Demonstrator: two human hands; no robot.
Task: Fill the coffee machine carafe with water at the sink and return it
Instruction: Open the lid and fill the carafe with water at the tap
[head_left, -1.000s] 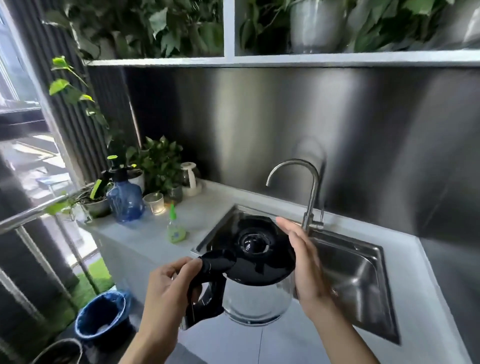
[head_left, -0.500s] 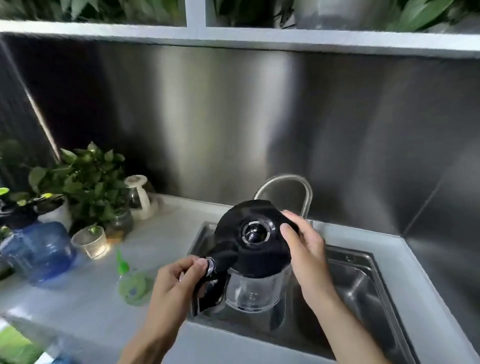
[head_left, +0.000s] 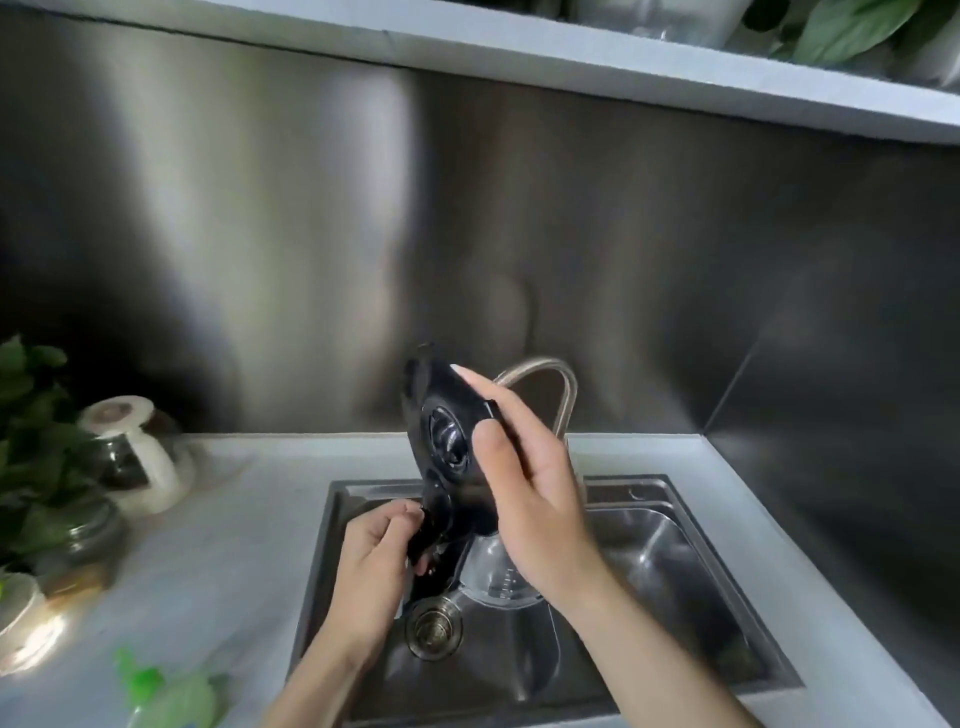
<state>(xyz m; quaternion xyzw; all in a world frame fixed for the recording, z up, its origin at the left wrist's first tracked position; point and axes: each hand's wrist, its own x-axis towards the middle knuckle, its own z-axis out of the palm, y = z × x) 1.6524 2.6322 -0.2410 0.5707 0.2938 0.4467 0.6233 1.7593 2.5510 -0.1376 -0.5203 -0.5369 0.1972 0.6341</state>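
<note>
No text, brand, number or sign could be read anywhere in the view. The glass body of the carafe (head_left: 498, 574) showed some faint marks that looked like a measuring scale, but they were too blurred to read. The green bottle (head_left: 171, 699) at the bottom edge was also blurred, and no label could be made out on it.

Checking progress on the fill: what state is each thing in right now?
Lid: swung up, open.
Carafe: held over the sink, no water visible inside.
Tap: no water running.
Left hand: gripping the handle.
Right hand: holding the lid up.
Drain: unplugged.
</note>
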